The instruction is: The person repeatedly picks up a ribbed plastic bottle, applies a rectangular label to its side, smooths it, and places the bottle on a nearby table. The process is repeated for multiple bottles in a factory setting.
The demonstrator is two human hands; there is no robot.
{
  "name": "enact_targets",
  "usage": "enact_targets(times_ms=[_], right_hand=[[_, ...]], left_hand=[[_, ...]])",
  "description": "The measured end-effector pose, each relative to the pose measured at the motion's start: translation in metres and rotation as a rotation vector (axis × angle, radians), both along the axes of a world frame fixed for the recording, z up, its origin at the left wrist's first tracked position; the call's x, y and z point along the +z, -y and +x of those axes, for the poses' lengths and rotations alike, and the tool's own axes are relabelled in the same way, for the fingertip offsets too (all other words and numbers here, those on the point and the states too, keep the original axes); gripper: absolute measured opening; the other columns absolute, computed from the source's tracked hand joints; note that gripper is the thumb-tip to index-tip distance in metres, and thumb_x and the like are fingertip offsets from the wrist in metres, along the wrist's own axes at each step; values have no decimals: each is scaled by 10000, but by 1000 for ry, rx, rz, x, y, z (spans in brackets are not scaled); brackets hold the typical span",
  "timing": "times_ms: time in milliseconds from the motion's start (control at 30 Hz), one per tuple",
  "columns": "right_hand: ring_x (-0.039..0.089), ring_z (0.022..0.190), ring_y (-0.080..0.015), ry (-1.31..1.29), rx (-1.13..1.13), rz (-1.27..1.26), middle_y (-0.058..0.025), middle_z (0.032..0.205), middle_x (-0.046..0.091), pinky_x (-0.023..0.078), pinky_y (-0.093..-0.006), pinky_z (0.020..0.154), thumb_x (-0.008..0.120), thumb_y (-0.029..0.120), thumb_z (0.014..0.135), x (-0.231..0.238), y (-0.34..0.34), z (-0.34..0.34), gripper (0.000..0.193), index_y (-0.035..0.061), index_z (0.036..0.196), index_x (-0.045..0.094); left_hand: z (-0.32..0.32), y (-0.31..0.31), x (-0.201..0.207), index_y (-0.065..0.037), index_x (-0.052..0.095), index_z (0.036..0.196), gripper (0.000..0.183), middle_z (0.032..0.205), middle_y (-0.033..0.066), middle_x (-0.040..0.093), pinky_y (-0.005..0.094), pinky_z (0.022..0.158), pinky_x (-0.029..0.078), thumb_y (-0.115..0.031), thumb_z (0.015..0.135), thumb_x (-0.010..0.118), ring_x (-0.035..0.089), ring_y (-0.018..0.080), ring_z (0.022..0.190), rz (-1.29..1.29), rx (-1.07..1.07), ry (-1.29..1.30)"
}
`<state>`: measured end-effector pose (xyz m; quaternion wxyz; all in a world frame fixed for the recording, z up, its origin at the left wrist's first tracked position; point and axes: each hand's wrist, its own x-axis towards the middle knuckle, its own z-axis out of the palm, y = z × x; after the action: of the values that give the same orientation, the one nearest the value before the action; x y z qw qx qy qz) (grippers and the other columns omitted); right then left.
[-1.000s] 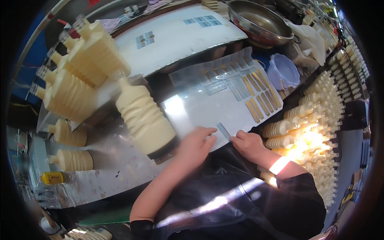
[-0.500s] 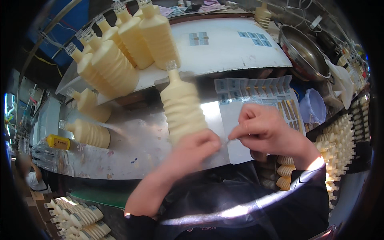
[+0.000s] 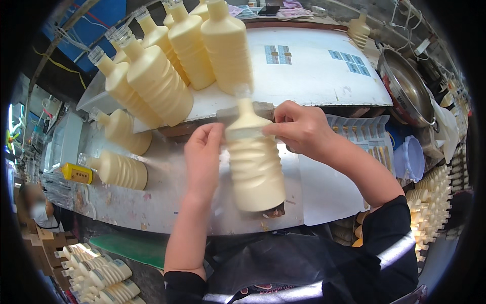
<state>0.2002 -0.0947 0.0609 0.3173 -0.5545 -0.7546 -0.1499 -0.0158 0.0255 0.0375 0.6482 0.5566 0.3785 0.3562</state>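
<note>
A cream-coloured ribbed bottle (image 3: 255, 177) with a clear threaded neck lies in front of me, its neck toward the far side on a grey block (image 3: 229, 116). Across its shoulder runs a thin, pale, see-through strip (image 3: 247, 133). My left hand (image 3: 204, 147) is closed at the strip's left end, thumb and fingers pinched together. At the right end, my right hand (image 3: 298, 126) pinches the strip against the bottle's shoulder. Beside my right forearm lies a sheet of stickers (image 3: 362, 126) with silvery and gold pieces, partly covered by the arm.
Several cream bottles (image 3: 162, 86) stand on the white raised board (image 3: 314, 71) at the far left. Two more bottles (image 3: 121, 169) lie left, near a yellow bottle (image 3: 77, 173). A metal pan (image 3: 405, 83) and a lilac bucket (image 3: 409, 158) are right. Stacked bottles (image 3: 430, 202) fill the lower right.
Both hands have moved away from me, from the bottle's near end to either side of its shoulder. The pale strip now spans the shoulder. The view has shifted slightly.
</note>
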Motion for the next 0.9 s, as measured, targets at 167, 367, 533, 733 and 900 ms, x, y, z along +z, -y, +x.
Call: enact_targets(times_ms=[167, 367, 533, 733, 900], right_hand=[[544, 578, -116, -3, 9, 34, -2, 885, 586, 486, -259, 484, 784, -50, 612, -9, 2, 8, 446, 210, 974, 775], [667, 674, -214, -41, 23, 38, -25, 925, 641, 545, -332, 544, 731, -2, 709, -14, 3, 13, 330, 178, 985, 744], [688, 703, -224, -22, 13, 27, -32, 919, 668, 556, -328, 549, 716, 21, 732, -20, 4, 14, 305, 173, 995, 747], [665, 767, -175, -573, -168, -187, -64, 946, 690, 542, -284, 670, 679, 107, 915, -41, 16, 12, 143, 77, 1038, 745], [544, 774, -51, -1316, -226, -544, -8, 881, 628, 466, -227, 677, 653, 255, 1009, -39, -1, -30, 316, 8, 1193, 583]], left_hand=[[11, 13, -15, 7, 664, 1176, 274, 1001, 20, 666, 247, 810, 493, -218, 1020, 670, 584, 79, 891, -47, -14, 119], [15, 19, -15, 20, 633, 1210, 288, 1095, 72, 680, 276, 881, 521, -145, 985, 707, 625, 120, 975, -85, 19, 161], [16, 20, -15, 29, 626, 1237, 283, 1132, 86, 678, 289, 918, 516, -129, 1007, 673, 624, 133, 1022, -40, 53, 118], [13, 18, -22, 29, 623, 1246, 274, 1148, 86, 668, 291, 935, 507, -137, 1029, 645, 614, 131, 1031, -82, 41, 154], [18, 21, -18, 26, 604, 1247, 281, 1138, 79, 662, 281, 919, 512, -136, 1024, 658, 613, 126, 1014, -127, 50, 169]])
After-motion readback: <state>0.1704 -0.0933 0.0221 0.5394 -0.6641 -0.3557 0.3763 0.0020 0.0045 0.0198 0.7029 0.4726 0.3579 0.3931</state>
